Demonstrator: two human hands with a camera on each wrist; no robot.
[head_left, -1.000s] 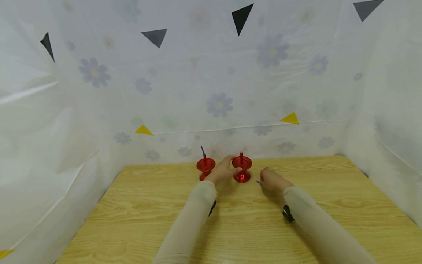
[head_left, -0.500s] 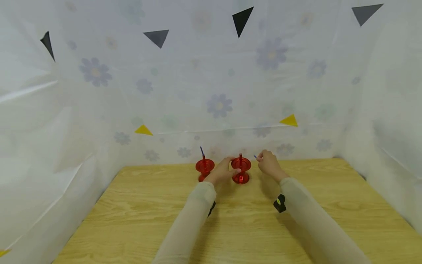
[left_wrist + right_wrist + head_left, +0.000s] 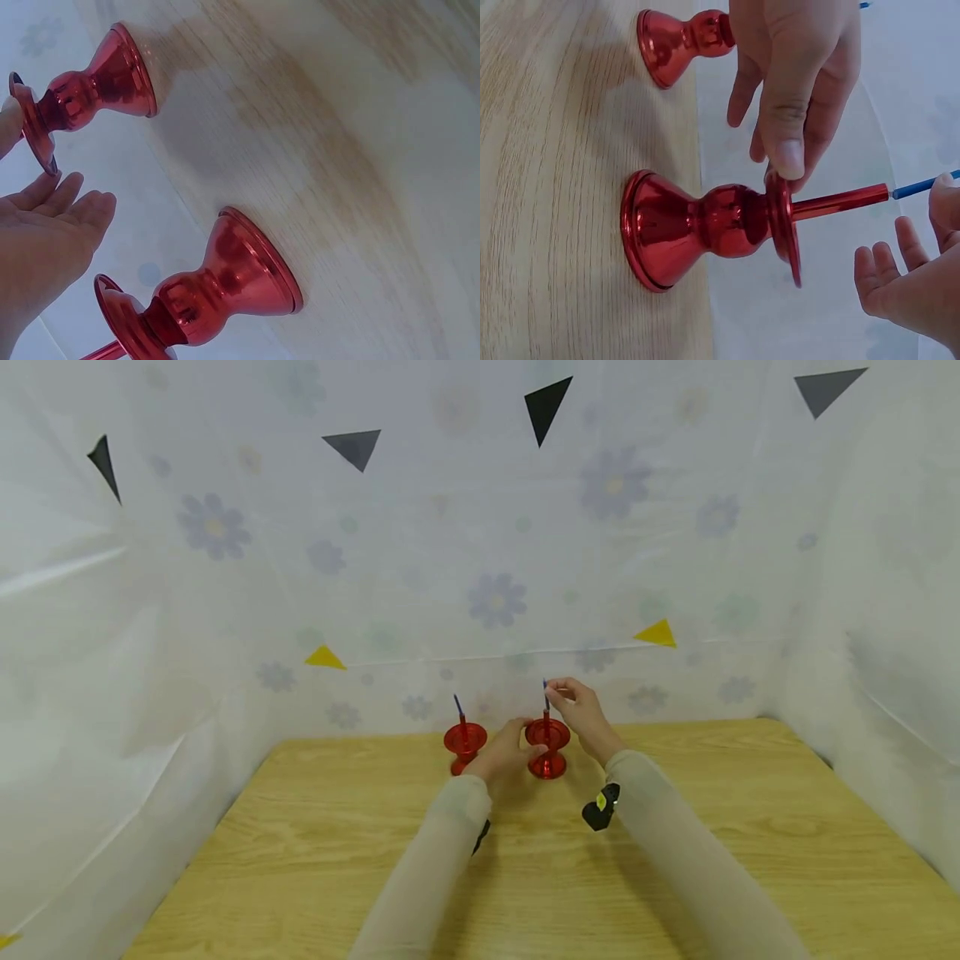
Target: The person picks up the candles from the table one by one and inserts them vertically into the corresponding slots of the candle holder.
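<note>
Two red candle holders stand near the far edge of the wooden table (image 3: pixel 315 860); taking the right-hand candle holder (image 3: pixel 548 747) as the landmark, the second candle holder (image 3: pixel 465 745) stands just to its left, apart from it, and already carries a thin blue candle (image 3: pixel 458 704) upright in its tube; that half looks done. The other blue candle (image 3: pixel 546 692) is at the top of the landmark's red tube (image 3: pixel 840 202), its tip at or just inside the mouth; it seems not yet seated, so pushing it down is what remains. The right hand (image 3: pixel 581 710), above and just right of the landmark, pinches this candle between curled fingertips; the left hand (image 3: pixel 506 752), on its left side, steadies the holder's rim with thumb and fingers (image 3: pixel 787 142) bent around the saucer. Behind the landmark hangs a white flowered sheet (image 3: pixel 495 597) with black and yellow triangles (image 3: pixel 656 632); nothing stands between hand and tube, though the left fingers crowd close to the tube and the neighbouring holder is near.
</note>
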